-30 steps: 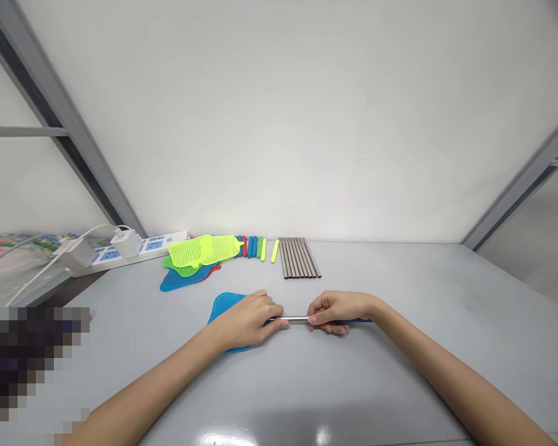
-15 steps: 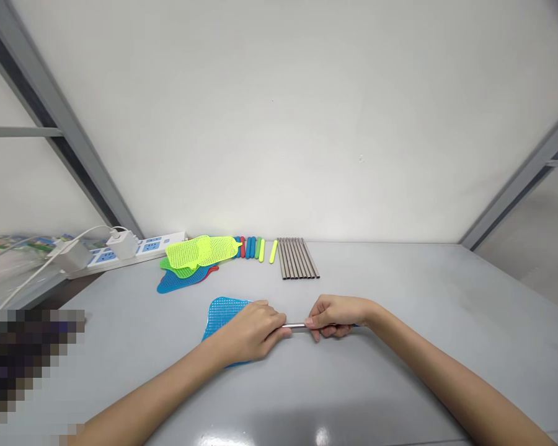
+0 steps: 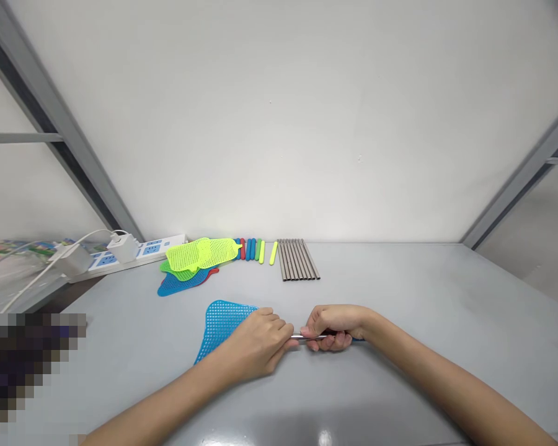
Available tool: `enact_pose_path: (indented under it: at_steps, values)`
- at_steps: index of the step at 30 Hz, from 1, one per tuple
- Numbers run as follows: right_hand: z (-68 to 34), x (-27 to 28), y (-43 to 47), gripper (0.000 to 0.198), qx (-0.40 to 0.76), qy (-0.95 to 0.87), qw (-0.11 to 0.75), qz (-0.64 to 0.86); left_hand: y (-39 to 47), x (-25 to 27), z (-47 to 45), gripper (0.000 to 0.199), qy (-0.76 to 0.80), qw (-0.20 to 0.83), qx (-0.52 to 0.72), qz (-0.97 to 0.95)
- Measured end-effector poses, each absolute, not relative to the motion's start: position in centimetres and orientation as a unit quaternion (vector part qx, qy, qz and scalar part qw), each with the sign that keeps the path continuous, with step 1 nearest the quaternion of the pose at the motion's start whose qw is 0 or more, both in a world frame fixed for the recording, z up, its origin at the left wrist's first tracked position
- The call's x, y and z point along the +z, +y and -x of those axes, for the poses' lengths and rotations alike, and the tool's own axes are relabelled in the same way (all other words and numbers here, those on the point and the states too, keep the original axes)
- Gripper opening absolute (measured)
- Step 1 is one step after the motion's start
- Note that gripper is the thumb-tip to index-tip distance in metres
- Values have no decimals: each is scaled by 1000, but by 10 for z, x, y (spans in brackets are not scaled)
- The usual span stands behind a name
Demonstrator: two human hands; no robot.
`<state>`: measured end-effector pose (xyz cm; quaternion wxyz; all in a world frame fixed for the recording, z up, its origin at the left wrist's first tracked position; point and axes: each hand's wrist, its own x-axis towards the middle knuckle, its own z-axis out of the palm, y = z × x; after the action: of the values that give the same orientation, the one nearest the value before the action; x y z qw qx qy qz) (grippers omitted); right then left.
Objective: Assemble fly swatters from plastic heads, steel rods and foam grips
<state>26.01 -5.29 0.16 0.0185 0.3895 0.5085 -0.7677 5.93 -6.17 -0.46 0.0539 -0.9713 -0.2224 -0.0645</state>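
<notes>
A blue fly swatter [image 3: 223, 322] with a mesh head is held crosswise over the grey table, head to the left. My left hand [image 3: 264, 342] is closed around it near the head, hiding where head and tube meet. A short length of its metal tube [image 3: 296, 337] shows between my hands. My right hand [image 3: 332, 326] grips the other end, thumb and fingers wrapped on the tube; a bit of blue handle [image 3: 359, 339] sticks out by the wrist.
Behind lie several metal tubes [image 3: 297, 260] in a row, coloured handles [image 3: 251, 249] and a pile of mesh swatter heads [image 3: 199, 254]. A power strip [image 3: 151, 249] with plugged-in white adapters and cables stands at the left back, before a white wall.
Both hands have come slightly nearer me and closer together, so less tube shows between them. The swatter's mesh head has turned, showing more of its face.
</notes>
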Motion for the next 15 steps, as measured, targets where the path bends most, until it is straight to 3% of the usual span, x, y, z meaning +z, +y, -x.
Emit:
enact_pose_path:
  at_steps: [15]
  values:
    - [-263,-3,-54,35,-723,561,-18,-403,-56,-3,-60,28,-233,4,-62,970]
